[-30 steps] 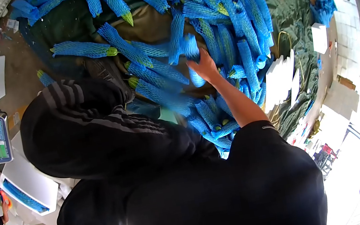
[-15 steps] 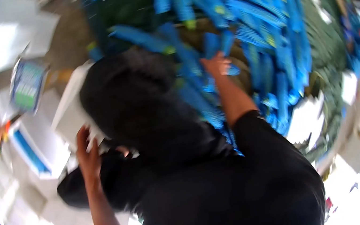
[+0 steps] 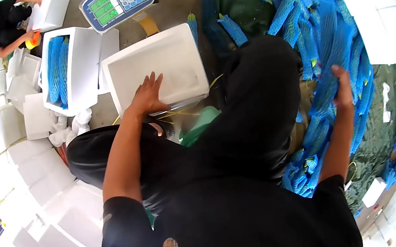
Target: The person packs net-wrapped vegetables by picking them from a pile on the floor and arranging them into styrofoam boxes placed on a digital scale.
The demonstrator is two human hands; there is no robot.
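Observation:
My left hand [image 3: 148, 96] is at the near edge of a white foam box [image 3: 184, 57], fingers spread over its opening, with nothing in them. The box's inside looks bare. My right hand [image 3: 342, 86] is at the heap of long green vegetables in blue mesh sleeves [image 3: 295, 13], beside one long sleeved piece [image 3: 329, 75]. Its fingers are raised and partly apart; whether they touch the sleeve is unclear. Two sleeved pieces, one [image 3: 233, 29] beyond my knee and one [image 3: 193, 27] behind the box, lie apart from the heap.
A digital scale display [image 3: 119, 1] stands beyond the box. Left of it, another foam box [image 3: 78, 65] holds blue-sleeved pieces. A co-worker [image 3: 3, 25] with an orange tape tool [image 3: 33, 41] sits at the upper left. White lids [image 3: 373, 10] stand at the right.
The view has swung left. My left hand has moved from beside my leg to the foam box. My right hand has let go of the sleeved piece it held a second ago.

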